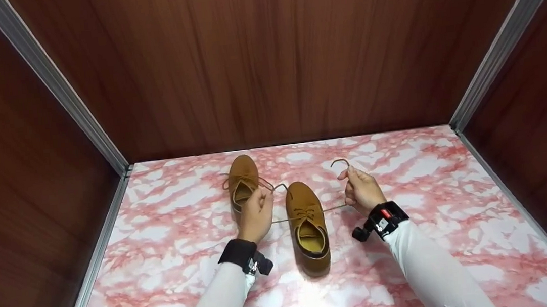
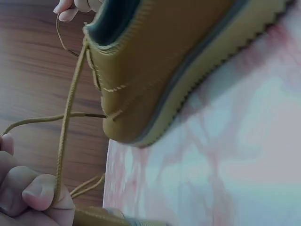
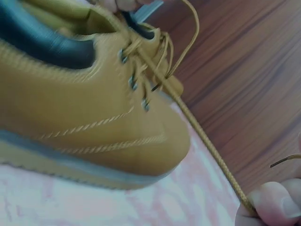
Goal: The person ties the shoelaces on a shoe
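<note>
A tan lace-up shoe stands between the two hands, toe pointing away. My left hand, left of the shoe, pinches one end of its shoelace. To the right, my right hand holds the other end between thumb and fingers. Both strands run nearly straight from the shoe's throat out to the hands, and a curved free end rises above each. In the right wrist view, the lace stretches taut from the top eyelets to the thumb. Lacing crosses over the tongue.
A matching second shoe stands farther back on the left, its laces loose at both sides; my left hand overlaps its heel. The pink-and-white marbled surface is bounded by dark wood panels at the back and sides, with grey metal corner strips.
</note>
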Demonstrator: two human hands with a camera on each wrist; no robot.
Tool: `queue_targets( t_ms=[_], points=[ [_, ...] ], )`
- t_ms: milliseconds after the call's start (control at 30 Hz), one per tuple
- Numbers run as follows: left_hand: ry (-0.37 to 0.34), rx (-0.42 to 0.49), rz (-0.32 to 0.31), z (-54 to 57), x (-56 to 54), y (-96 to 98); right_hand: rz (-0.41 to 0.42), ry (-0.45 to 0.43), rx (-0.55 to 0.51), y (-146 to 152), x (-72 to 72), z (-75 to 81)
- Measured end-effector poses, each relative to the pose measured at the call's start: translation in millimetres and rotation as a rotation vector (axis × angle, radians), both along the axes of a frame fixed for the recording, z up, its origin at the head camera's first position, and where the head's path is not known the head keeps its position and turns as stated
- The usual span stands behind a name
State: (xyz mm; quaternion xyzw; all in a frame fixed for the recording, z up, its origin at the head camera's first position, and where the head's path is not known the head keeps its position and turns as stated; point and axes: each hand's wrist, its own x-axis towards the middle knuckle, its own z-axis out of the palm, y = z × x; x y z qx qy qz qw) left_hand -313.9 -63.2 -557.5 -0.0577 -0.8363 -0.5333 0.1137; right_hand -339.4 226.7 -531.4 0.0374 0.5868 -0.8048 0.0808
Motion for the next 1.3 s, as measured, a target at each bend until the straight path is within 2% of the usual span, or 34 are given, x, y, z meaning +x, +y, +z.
queue_targets(
  t_ms=[133, 300, 400, 500, 733, 833, 967, 1067, 1200, 1300],
  points=[
    [0.032, -0.090, 0.021, -5.1, 3.9, -3.0, -0.010, -0.005, 0.137, 3.5, 3.2, -8.6],
    [0.065, -0.189, 0.006, -9.9, 9.3, 3.3, -0.004, 0.004, 0.264, 6.8, 2.6, -25.4],
    [0.100, -0.227, 0.001, -10.8, 11.2, 5.8, -0.001, 0.010, 0.268, 9.2, -1.5, -34.6],
    [0.098, -0.230, 0.003, -12.0, 12.7, 5.6, 0.011, 0.007, 0.243, 10.2, -4.2, -38.9],
    [0.076, -0.208, 0.005, -9.2, 13.5, 8.1, 0.030, 0.020, 0.225, 7.9, -3.3, -35.7],
    [0.053, -0.158, -0.001, -6.8, 12.5, 9.4, 0.047, 0.015, 0.236, 5.9, -1.6, -30.2],
    [-0.002, -0.060, -0.022, -2.6, 10.8, 10.6, 0.078, 0.005, 0.198, 2.1, 0.4, -20.8],
    [-0.075, 0.097, -0.066, 1.9, 9.6, 11.9, 0.105, -0.007, 0.140, -0.2, 1.2, -13.9],
    [-0.169, 0.333, -0.116, 8.4, 7.1, 14.3, 0.141, -0.018, 0.124, -1.1, 1.0, -7.3],
    [-0.198, 0.416, -0.131, 12.4, 5.4, 16.3, 0.153, -0.012, 0.145, -0.5, 0.4, -4.3]
  ],
)
